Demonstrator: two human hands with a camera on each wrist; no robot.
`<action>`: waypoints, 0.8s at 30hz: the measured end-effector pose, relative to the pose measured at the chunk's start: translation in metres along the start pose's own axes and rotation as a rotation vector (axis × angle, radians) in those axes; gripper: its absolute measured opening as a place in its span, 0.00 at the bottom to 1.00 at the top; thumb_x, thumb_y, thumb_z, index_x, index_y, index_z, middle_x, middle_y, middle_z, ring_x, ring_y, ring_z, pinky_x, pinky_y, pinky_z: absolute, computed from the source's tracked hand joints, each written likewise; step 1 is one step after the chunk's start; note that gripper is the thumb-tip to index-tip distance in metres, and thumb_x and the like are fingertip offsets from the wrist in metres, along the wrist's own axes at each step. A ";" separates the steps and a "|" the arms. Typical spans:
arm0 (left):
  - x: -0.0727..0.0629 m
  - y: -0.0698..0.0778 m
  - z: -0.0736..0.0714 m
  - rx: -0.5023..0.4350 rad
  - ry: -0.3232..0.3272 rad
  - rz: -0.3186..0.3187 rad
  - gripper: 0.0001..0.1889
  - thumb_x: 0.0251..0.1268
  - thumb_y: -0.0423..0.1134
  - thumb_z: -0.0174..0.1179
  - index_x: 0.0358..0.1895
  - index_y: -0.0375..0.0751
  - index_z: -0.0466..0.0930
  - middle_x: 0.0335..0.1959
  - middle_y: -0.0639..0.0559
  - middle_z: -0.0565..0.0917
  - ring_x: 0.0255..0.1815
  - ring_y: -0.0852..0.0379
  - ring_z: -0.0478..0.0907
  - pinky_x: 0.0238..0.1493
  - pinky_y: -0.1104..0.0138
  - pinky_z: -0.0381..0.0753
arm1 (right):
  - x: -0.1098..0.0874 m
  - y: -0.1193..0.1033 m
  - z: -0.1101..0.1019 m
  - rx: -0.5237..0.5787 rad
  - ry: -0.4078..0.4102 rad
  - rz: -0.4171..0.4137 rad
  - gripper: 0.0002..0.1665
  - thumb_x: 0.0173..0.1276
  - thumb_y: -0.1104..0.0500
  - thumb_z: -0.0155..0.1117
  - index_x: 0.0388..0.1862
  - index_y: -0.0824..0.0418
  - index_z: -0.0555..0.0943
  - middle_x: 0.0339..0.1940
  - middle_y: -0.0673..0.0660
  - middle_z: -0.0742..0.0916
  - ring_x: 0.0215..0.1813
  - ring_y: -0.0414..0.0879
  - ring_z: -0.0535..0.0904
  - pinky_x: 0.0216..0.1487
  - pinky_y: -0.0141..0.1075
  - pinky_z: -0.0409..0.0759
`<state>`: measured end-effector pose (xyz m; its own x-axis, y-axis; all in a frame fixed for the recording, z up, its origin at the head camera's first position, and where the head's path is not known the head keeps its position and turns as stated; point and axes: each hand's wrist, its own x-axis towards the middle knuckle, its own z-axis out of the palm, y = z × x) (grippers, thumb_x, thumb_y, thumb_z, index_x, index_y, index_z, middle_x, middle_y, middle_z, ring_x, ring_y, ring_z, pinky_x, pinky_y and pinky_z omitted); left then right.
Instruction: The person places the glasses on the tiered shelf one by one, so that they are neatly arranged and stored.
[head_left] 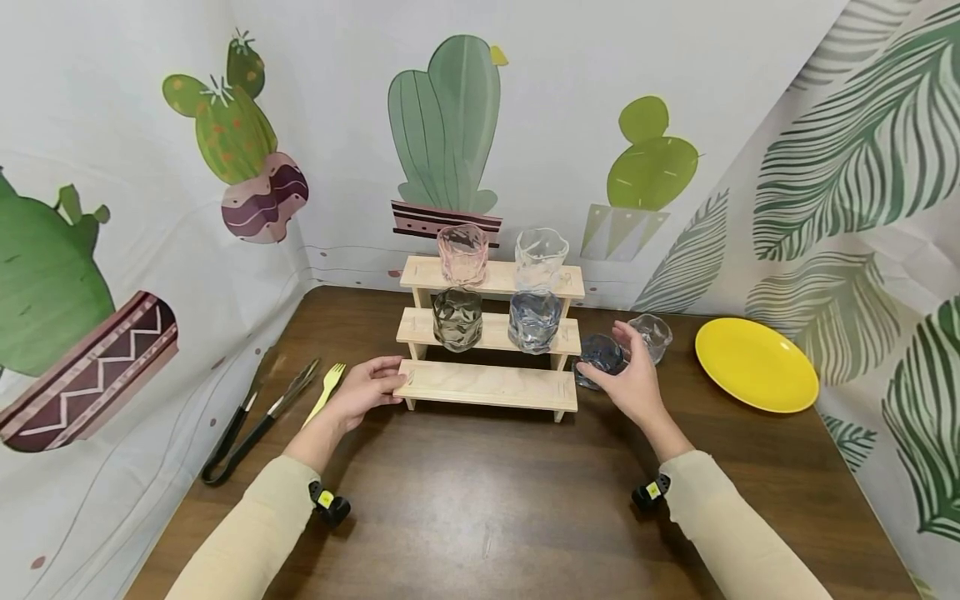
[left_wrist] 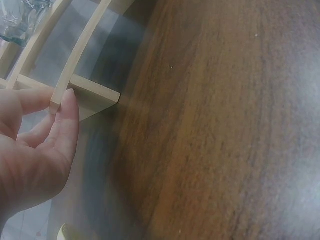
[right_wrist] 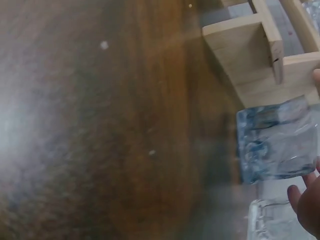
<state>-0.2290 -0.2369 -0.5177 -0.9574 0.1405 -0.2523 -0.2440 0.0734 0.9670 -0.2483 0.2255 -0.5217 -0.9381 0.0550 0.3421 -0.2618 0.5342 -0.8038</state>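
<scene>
A three-tier wooden display stand (head_left: 487, 382) stands on the table. My left hand (head_left: 369, 388) pinches the left end of its lowest board, thumb and fingers on opposite faces in the left wrist view. Just right of the stand, a dark blue glass (right_wrist: 277, 140) sits upright on the table. Around its rim my right hand (head_left: 632, 375) is spread, thumb and fingers apart; firm contact cannot be made out. Behind that hand is a clear glass (head_left: 654, 335). A pink glass (head_left: 462, 254) and another clear glass (head_left: 542, 258) occupy the top tier; a grey-brown glass (head_left: 457, 320) and a blue glass (head_left: 535, 322) the middle one.
At the right lies a yellow plate (head_left: 757, 365). Black-handled metal tongs (head_left: 258, 425) and a yellow fork (head_left: 327, 392) lie left of the stand, the fork partly hidden by my left arm. A printed cloth (head_left: 337, 167) hangs behind the table.
</scene>
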 end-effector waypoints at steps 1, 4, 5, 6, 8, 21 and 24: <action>0.000 0.000 0.000 0.000 0.000 0.000 0.30 0.76 0.31 0.61 0.76 0.26 0.63 0.58 0.34 0.76 0.41 0.57 0.82 0.41 0.67 0.87 | -0.001 0.003 0.001 0.001 -0.002 0.015 0.59 0.54 0.52 0.87 0.79 0.59 0.63 0.73 0.64 0.74 0.74 0.60 0.67 0.72 0.59 0.66; 0.000 -0.001 -0.001 -0.001 0.000 0.001 0.30 0.76 0.31 0.61 0.76 0.26 0.62 0.58 0.34 0.76 0.41 0.57 0.82 0.41 0.67 0.87 | -0.002 0.009 0.003 0.004 -0.016 0.057 0.60 0.55 0.51 0.87 0.80 0.59 0.62 0.73 0.64 0.73 0.75 0.61 0.67 0.71 0.59 0.69; 0.000 -0.001 -0.001 -0.002 0.000 0.002 0.30 0.76 0.31 0.61 0.76 0.26 0.62 0.58 0.34 0.76 0.41 0.57 0.82 0.41 0.67 0.87 | -0.003 0.011 0.004 0.007 -0.022 0.068 0.60 0.55 0.51 0.87 0.80 0.59 0.61 0.73 0.65 0.73 0.74 0.61 0.67 0.69 0.59 0.70; 0.001 -0.002 -0.001 -0.002 -0.001 0.003 0.30 0.76 0.31 0.61 0.76 0.26 0.62 0.58 0.34 0.76 0.41 0.57 0.82 0.41 0.67 0.87 | -0.003 0.012 0.004 0.014 -0.028 0.077 0.60 0.55 0.51 0.86 0.80 0.58 0.61 0.73 0.65 0.73 0.74 0.62 0.67 0.68 0.59 0.71; 0.001 -0.002 -0.001 -0.003 -0.002 0.005 0.31 0.76 0.31 0.61 0.76 0.26 0.62 0.58 0.34 0.76 0.41 0.57 0.82 0.41 0.67 0.87 | -0.004 0.014 0.005 0.024 -0.037 0.093 0.60 0.56 0.51 0.86 0.81 0.59 0.61 0.72 0.66 0.73 0.72 0.62 0.69 0.65 0.58 0.74; 0.001 -0.001 -0.001 -0.005 -0.002 0.007 0.30 0.76 0.31 0.61 0.76 0.26 0.62 0.59 0.33 0.76 0.42 0.57 0.82 0.41 0.66 0.87 | -0.002 0.023 0.007 0.000 -0.050 0.134 0.54 0.56 0.54 0.86 0.76 0.63 0.66 0.65 0.67 0.78 0.54 0.60 0.80 0.44 0.29 0.77; 0.001 -0.001 0.000 -0.003 -0.005 0.008 0.31 0.76 0.31 0.61 0.76 0.26 0.62 0.59 0.33 0.76 0.42 0.57 0.82 0.41 0.66 0.87 | -0.001 0.023 0.007 0.028 -0.049 0.136 0.54 0.56 0.55 0.86 0.75 0.64 0.66 0.66 0.67 0.79 0.59 0.59 0.78 0.50 0.33 0.77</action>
<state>-0.2301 -0.2369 -0.5186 -0.9585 0.1456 -0.2449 -0.2371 0.0688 0.9690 -0.2549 0.2317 -0.5438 -0.9751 0.0837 0.2052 -0.1368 0.5012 -0.8544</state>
